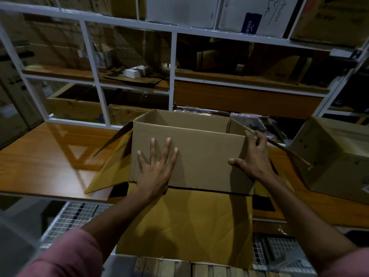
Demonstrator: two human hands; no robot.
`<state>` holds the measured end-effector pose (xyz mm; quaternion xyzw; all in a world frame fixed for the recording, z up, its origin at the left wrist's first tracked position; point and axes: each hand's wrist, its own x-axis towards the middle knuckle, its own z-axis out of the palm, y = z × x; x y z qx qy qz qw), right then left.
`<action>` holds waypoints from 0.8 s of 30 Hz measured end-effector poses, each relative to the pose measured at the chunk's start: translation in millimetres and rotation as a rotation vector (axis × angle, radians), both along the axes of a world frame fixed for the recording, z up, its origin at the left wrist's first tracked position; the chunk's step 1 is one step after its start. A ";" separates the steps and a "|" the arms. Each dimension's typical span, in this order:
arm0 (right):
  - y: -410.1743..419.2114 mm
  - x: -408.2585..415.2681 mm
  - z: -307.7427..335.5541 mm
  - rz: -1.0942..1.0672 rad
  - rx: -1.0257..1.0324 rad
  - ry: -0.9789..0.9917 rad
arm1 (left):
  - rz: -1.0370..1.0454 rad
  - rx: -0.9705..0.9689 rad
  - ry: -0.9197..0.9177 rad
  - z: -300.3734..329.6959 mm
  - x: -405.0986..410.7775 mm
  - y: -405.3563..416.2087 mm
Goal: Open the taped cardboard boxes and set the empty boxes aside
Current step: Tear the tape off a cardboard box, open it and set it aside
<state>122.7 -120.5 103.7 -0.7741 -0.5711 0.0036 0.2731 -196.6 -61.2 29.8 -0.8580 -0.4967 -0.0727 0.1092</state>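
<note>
An open brown cardboard box (199, 156) stands on the wooden table (50, 156) in front of me, its flaps folded out to the left, right and toward me. My left hand (156, 166) lies flat with straight, spread fingers against the box's near wall. My right hand (253, 156) is at the box's near right corner, thumb on the near wall and fingers curled over the top corner edge. The inside looks empty as far as I can see.
A second cardboard box (329, 156) lies tipped on the table at the right. White metal shelving (171, 72) with stored cartons fills the back. Wire mesh baskets (73, 216) sit below the table's front edge. Dark plastic-wrapped items (251, 120) lie behind the box.
</note>
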 end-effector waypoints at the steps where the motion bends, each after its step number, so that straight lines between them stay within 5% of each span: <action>1: -3.2 -1.1 -4.1 -0.010 -0.007 -0.005 | 0.002 -0.021 0.003 0.8 1.1 -1.7; 24: -58.9 -40.6 -68.6 -0.039 -0.291 0.041 | -0.011 -0.468 0.089 -16.6 -19.8 -73.1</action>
